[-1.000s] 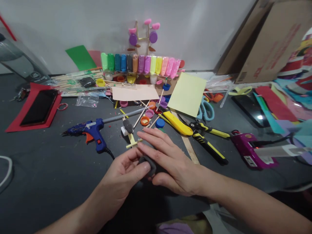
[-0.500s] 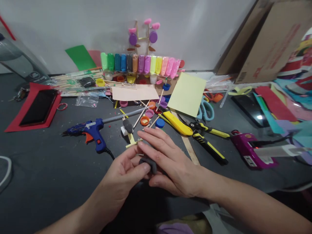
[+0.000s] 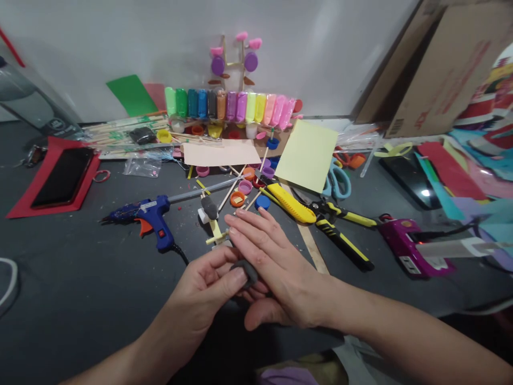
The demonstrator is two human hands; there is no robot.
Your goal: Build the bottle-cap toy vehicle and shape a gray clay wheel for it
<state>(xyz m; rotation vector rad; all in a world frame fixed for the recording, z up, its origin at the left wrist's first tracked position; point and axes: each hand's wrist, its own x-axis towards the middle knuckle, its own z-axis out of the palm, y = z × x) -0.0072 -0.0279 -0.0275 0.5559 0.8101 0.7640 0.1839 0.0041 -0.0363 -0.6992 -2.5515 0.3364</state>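
A lump of dark grey modelling clay [image 3: 249, 271] is pinched in my left hand [image 3: 202, 291], the thumb lying across its top. My right hand [image 3: 276, 267] has its fingers stretched out together, laid over the left fingertips beside the clay; its palm side is hidden. Just beyond the hands stands a small stick piece [image 3: 215, 230] in pale yellow, with a grey clay lump [image 3: 209, 207] and a white part [image 3: 203, 216] at its far end. Its near end is partly covered by my hands.
A blue glue gun [image 3: 160, 216] lies to the left. Right of the hands are a yellow utility knife [image 3: 292, 204], pliers [image 3: 344, 243] and a purple power adapter [image 3: 409, 246]. Bottle caps [image 3: 263, 202], loose sticks and a yellow paper pad [image 3: 308, 155] lie beyond, before clay packs [image 3: 232, 105].
My left fingers have drawn slightly nearer, and the clay has turned a little between them. The right hand has shifted slightly, its thumb moving away from the clay.
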